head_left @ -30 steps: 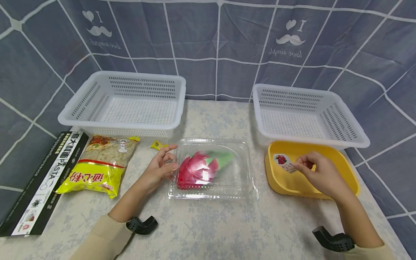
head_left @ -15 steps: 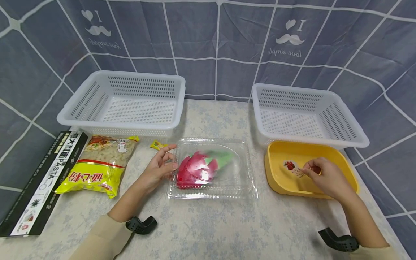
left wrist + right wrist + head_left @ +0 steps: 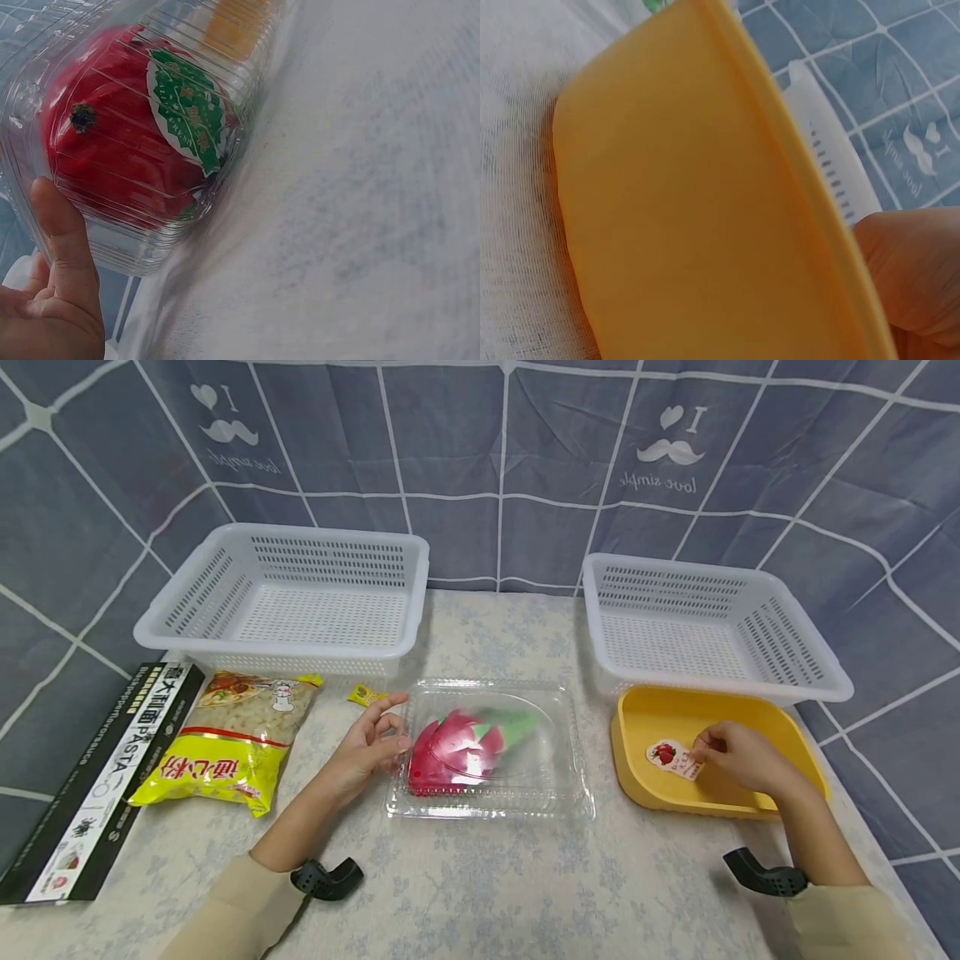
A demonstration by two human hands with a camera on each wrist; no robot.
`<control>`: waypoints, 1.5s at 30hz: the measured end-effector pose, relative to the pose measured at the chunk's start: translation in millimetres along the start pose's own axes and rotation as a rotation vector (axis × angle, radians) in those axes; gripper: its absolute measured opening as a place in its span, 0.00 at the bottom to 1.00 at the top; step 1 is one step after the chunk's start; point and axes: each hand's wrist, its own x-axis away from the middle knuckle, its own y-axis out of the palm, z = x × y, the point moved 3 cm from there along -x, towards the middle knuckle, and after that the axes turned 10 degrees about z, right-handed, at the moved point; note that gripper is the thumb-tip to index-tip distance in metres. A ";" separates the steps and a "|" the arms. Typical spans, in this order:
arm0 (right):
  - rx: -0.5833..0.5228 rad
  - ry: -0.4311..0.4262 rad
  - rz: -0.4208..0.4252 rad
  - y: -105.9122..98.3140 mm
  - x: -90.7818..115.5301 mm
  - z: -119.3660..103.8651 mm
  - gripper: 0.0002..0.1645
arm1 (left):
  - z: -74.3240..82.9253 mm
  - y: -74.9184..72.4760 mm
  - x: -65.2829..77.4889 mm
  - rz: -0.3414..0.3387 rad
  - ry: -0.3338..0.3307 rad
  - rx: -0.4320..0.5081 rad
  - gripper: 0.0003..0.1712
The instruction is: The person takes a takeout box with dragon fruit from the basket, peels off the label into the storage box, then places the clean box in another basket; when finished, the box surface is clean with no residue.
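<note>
A clear plastic clamshell box (image 3: 555, 752) stands mid-table with a pink dragon fruit (image 3: 454, 752) inside it. In the left wrist view a green-and-white label (image 3: 189, 109) shows by the dragon fruit. My left hand (image 3: 365, 750) is at the box's left side, thumb and index finger touching it, the other fingers loosely bent. Inside the yellow tray (image 3: 637, 777), my right hand (image 3: 746, 762) pinches the right end of a small white sticker (image 3: 671, 758) printed with a red fruit. The tray wall hides the sticker in the right wrist view.
White perforated baskets stand behind, one at the left (image 3: 300, 652) and one at the right (image 3: 720, 681). On the left lie a yellow bag of pasta (image 3: 228, 739) and a long black pasta box (image 3: 105, 785). A small yellow packet (image 3: 365, 695) lies behind my left hand.
My right hand has shifted a little within the yellow tray, first rightward, then slightly left, with the sticker between its fingers. The left hand and the clamshell box stay put.
</note>
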 end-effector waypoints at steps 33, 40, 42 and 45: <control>0.010 0.144 0.014 4.3 -8.9 10.3 0.12 | -2.4 1.4 0.0 -0.017 0.021 -0.145 0.37; -0.006 0.138 0.043 2.9 -7.4 9.1 0.13 | -1.3 1.2 1.8 -0.063 0.035 -0.213 0.41; -0.017 0.137 0.069 2.1 -6.3 9.2 0.13 | -0.9 2.2 2.1 -0.066 0.028 -0.210 0.42; -0.040 0.153 0.109 0.0 -3.8 8.4 0.16 | -0.4 3.7 2.5 -0.066 0.020 -0.198 0.42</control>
